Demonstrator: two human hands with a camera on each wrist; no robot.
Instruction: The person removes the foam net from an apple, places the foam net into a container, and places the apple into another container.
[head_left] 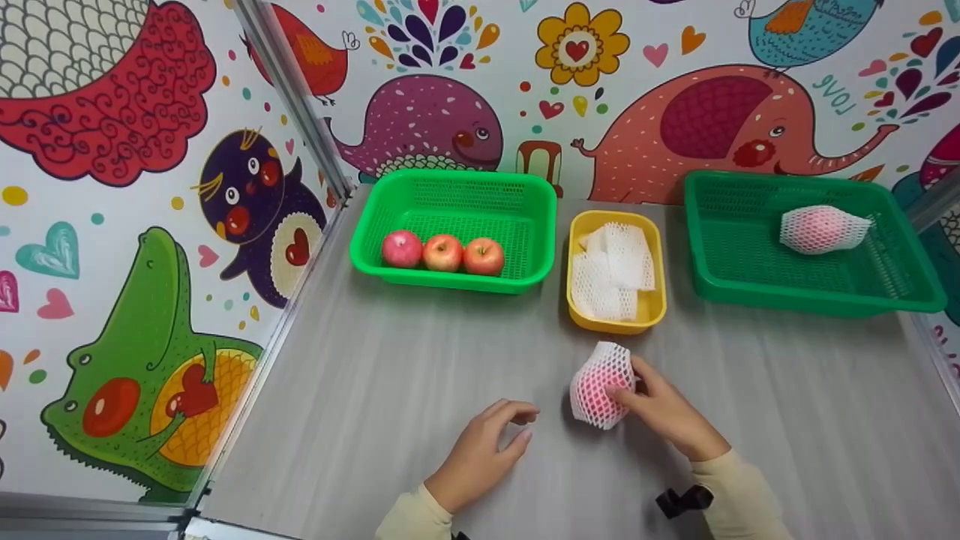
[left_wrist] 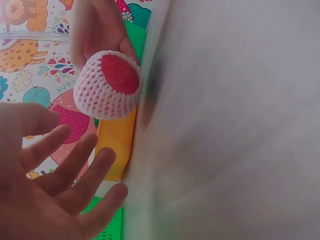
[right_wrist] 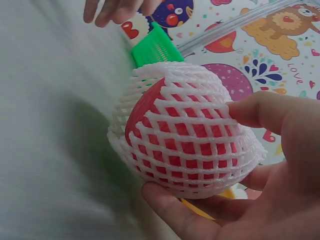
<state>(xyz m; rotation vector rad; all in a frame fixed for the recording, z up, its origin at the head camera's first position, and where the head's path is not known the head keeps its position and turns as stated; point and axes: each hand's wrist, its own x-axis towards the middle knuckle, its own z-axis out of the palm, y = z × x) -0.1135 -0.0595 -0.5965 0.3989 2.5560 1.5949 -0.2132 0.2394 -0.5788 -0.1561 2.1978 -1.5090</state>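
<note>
Right hand (head_left: 669, 411) holds netted fruit (head_left: 596, 386); left hand (head_left: 482, 451) near. Three apples (head_left: 442, 253) in bright-green basket (head_left: 457, 282).

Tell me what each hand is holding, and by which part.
The right hand holds a red fruit by its sides, thumb and fingers gripping through its white foam net. The left hand holds nothing.

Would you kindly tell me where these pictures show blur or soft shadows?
Head view: fairly sharp, with a faint shadow on the table by the right hand; left wrist view: the table looks hazy and smeared; right wrist view: the net on the fruit is crisp, with a soft shadow on the table beside it.
</note>
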